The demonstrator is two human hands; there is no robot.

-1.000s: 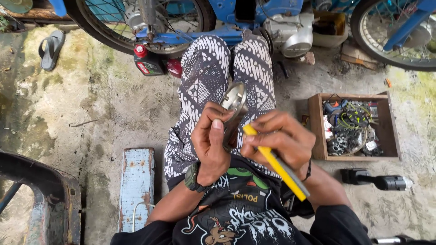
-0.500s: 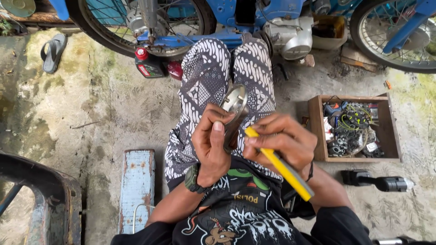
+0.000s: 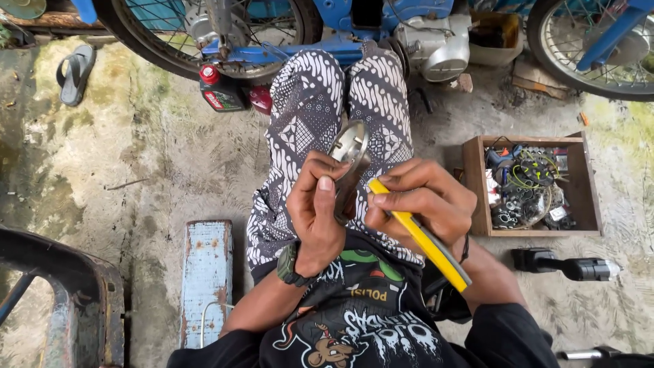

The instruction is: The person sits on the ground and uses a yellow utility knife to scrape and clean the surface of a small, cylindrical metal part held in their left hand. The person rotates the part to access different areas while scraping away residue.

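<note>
Seated on the concrete floor [image 3: 157, 157] by a blue motorcycle [image 3: 381, 27], working a metal part over the lap.

The left hand [image 3: 317, 215] grips the round metal cover [image 3: 349, 153] upright; the right hand [image 3: 419, 201], just right, pinches a yellow-handled tool [image 3: 422, 238] slanting down-right. Its tip is hidden behind the cover. A wooden parts box [image 3: 531, 184] sits right.

A rough motorcycle repair yard is showing itself: a blue motorbike [image 3: 381, 27] is standing at twelve o'clock on stained concrete [image 3: 136, 157], a wooden parts box [image 3: 531, 184] sitting at three o'clock.
</note>
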